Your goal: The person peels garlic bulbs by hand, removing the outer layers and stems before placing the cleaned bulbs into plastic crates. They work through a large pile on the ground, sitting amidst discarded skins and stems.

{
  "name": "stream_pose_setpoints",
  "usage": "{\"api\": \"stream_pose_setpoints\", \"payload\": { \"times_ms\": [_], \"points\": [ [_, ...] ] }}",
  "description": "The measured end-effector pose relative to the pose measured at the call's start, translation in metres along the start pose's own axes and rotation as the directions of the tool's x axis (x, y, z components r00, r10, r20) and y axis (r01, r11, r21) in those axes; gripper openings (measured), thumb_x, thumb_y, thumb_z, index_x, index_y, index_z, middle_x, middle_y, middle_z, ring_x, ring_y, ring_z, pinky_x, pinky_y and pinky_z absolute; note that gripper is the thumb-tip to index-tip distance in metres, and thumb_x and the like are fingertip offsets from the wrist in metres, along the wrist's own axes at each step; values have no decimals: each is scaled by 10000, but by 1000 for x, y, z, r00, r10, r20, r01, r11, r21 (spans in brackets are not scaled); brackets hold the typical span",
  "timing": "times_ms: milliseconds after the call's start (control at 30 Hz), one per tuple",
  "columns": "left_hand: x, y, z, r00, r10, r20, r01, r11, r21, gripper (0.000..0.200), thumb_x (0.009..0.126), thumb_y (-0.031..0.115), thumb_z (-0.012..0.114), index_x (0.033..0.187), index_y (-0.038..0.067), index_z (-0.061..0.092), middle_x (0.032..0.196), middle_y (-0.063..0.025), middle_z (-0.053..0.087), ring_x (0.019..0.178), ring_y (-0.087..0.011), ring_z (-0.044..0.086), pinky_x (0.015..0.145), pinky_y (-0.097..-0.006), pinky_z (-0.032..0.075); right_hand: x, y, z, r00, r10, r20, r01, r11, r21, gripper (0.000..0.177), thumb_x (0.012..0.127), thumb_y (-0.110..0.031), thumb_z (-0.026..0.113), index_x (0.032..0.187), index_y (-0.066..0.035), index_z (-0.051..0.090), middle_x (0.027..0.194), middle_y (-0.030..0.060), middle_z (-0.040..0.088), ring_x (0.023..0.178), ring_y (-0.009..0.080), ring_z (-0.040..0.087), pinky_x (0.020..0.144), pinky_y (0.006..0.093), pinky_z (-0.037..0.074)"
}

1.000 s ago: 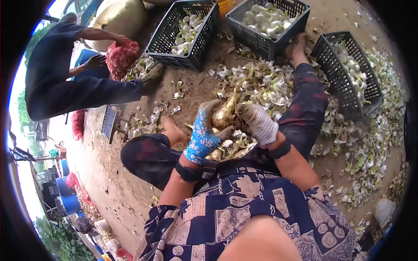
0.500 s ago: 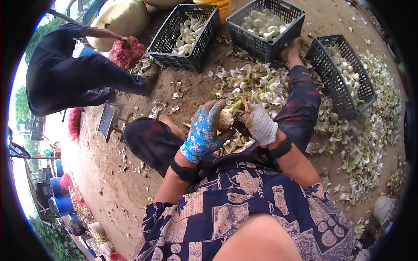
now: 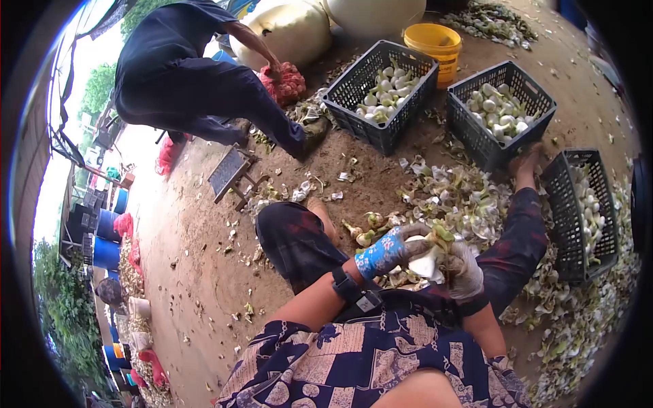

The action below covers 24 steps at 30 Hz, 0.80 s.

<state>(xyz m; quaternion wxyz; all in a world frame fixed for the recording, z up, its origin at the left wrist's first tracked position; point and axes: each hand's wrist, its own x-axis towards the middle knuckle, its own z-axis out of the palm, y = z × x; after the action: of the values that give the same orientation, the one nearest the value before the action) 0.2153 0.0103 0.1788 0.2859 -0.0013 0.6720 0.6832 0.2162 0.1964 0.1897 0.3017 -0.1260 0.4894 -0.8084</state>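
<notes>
My left hand [image 3: 391, 252], in a blue flowered glove with a grey palm, is closed around one side of a garlic bulb [image 3: 426, 267] with a smooth white body and a short green stalk. From the other side my right hand [image 3: 466, 273], in a pale knit glove, grips the same bulb near its stalk. The bulb is over my lap, and fingers partly hide it. Several unpeeled bulbs [image 3: 358, 234] lie on the ground just beyond my left hand. A heap of peeled skins [image 3: 462, 197] spreads between my legs.
Black crates, a left one [image 3: 347, 105], a middle one [image 3: 476, 139] and a right one [image 3: 568, 231], hold white bulbs. A yellow bucket [image 3: 435, 47] stands behind. A person [image 3: 197, 88] bends over a red mesh bag [image 3: 282, 83] near a small stool [image 3: 232, 173].
My view has turned left, so the scene sits farther right. Both hands have lowered toward my lap with the bulb, whose smooth white side now shows. The other person still holds the mesh bag.
</notes>
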Motion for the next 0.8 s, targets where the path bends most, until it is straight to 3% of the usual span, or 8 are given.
{"api": "stream_pose_setpoints", "payload": {
  "times_ms": [33,100,133,200,367,500,667,800],
  "points": [
    [22,-60,-19,773,565,289,-624,595,506,454,809,231,646,1191,32,503,1114,-102,537,1042,-207,530,878,-298,424,0,-1,1,998,-6,56,3,999,48,442,825,-351,585,1032,39,598,912,78,643,772,135,607,696,246,485],
    [15,-58,-3,990,124,64,-81,884,-460,304,748,136,699,1014,48,580,995,-138,535,941,-264,529,814,-337,443,-6,0,-8,998,-15,62,6,988,153,469,806,-344,600,1062,49,589,921,76,650,790,122,607,704,238,482],
    [14,-47,-1,991,117,70,-72,885,-460,304,748,136,699,1014,48,580,995,-138,535,941,-264,529,814,-337,443,-9,-10,-11,996,69,49,-69,998,1,450,812,-326,597,1067,45,588,902,74,653,782,116,606,696,238,480],
    [14,-23,-2,821,571,15,-546,777,313,226,743,131,705,919,23,612,979,-139,536,919,-263,525,791,-334,441,-8,-19,-11,986,158,-54,-167,940,-297,352,826,-264,591,1033,21,607,835,55,653,740,99,591,646,251,474],
    [1,-2,0,826,563,20,-444,628,639,135,765,76,659,894,37,648,973,-96,555,882,-210,547,771,-317,449,-7,-4,-18,954,-299,27,132,336,-933,64,753,-95,590,764,-34,605,628,179,576,580,334,593,519,367,464],
    [-19,11,2,918,267,-292,-377,813,-444,329,819,292,586,977,4,599,985,-100,578,923,-239,571,808,-367,478,11,-2,-44,877,-395,-272,-269,62,-961,103,753,-139,569,787,-60,626,675,181,596,642,338,606,570,413,472],
    [-3,2,-41,857,-25,-514,-482,308,-820,393,826,375,542,1060,58,556,996,-108,593,899,-246,579,740,-367,489,-44,-32,-38,906,28,421,164,896,-414,225,842,-199,560,880,4,650,744,102,655,671,230,628,603,336,496],
    [7,-29,-72,887,-2,-461,-453,186,-872,382,832,366,539,1072,69,558,1019,-106,598,834,-238,562,664,-338,465,-42,-41,-53,971,238,13,-207,868,-452,271,824,-204,576,1011,-9,590,849,119,648,769,243,624,667,387,498]
  ]
}}
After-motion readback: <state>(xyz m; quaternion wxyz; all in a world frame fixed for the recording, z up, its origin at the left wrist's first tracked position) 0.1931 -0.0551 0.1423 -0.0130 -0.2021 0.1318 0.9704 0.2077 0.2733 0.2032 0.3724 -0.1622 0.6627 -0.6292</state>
